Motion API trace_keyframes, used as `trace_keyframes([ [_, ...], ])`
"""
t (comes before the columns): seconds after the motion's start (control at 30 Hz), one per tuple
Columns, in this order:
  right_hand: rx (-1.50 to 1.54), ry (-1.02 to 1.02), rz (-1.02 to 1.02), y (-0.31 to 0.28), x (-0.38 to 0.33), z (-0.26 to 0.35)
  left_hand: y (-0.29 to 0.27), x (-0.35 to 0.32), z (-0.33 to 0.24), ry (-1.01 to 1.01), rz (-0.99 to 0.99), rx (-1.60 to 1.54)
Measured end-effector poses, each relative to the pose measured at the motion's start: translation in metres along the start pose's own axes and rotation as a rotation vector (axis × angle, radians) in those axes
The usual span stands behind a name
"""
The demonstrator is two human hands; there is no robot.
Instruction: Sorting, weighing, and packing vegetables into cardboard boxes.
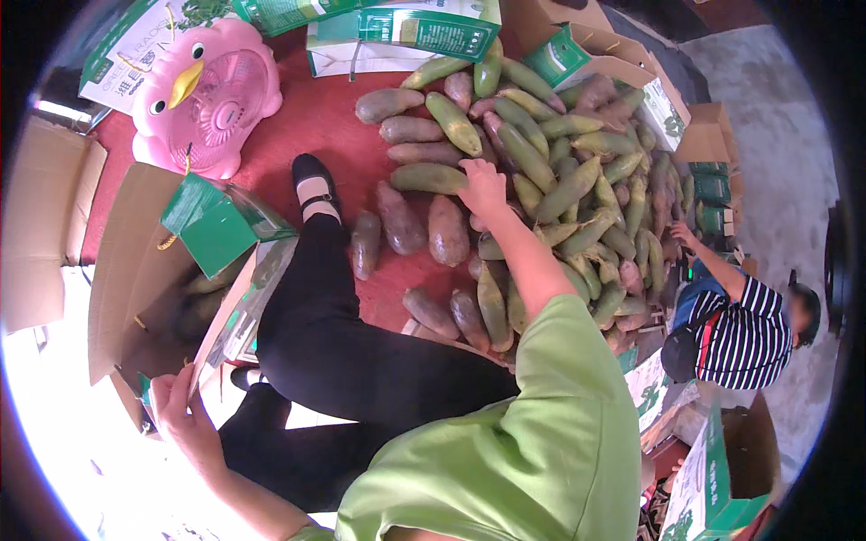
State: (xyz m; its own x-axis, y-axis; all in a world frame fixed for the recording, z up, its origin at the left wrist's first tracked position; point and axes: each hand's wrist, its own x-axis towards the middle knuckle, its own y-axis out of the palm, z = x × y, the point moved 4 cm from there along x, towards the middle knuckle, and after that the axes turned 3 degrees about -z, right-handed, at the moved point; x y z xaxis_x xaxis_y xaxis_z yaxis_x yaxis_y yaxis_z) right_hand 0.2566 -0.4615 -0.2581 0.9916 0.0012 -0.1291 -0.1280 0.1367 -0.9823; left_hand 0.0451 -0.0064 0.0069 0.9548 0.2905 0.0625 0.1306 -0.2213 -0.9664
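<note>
Right hand (484,187) is extended to a green radish (422,178), its fingers against the radish's right end; whether they grip it cannot be told. The radish lies on the red ground cover (334,108), at the left edge of a large pile of radishes (577,194). Left hand (187,424) grasps the near edge of an open box (131,261) with a green flap (209,225). Printed matter: a white carton (108,72) at upper left bears dark lettering and a leaf picture; a green-and-white carton (433,32) at the top shows pale lettering on its green face; another carton (713,473) at lower right carries pale characters on green. A pink bird-shaped fan (203,104) stands beside the white carton. A co-worker in a striped shirt (747,329) reaches toward the pile's right side.
</note>
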Motion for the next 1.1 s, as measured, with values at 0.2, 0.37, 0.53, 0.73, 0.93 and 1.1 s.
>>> trace_keyframes([
  [0.2, -0.043, -0.002, 0.099, 0.023, 0.029, 0.019, -0.002, 0.000, -0.003, -0.046, -0.008, -0.026],
  [0.37, -0.121, 0.016, 0.192, 0.038, 0.031, 0.025, -0.002, 0.003, -0.003, -0.035, -0.010, -0.032],
  [0.53, -0.195, -0.026, 0.178, 0.050, 0.025, 0.037, -0.005, 0.001, -0.002, -0.053, -0.008, -0.040],
  [0.73, -0.335, -0.083, 0.193, 0.029, 0.023, 0.048, -0.005, 0.002, -0.009, -0.060, -0.036, -0.054],
  [0.93, 0.109, 0.040, 0.245, 0.038, 0.027, 0.023, -0.004, 0.000, -0.006, -0.078, -0.026, -0.042],
  [1.1, 0.775, 0.203, 0.345, 0.008, 0.015, 0.041, -0.011, -0.003, -0.005, -0.047, -0.013, -0.029],
])
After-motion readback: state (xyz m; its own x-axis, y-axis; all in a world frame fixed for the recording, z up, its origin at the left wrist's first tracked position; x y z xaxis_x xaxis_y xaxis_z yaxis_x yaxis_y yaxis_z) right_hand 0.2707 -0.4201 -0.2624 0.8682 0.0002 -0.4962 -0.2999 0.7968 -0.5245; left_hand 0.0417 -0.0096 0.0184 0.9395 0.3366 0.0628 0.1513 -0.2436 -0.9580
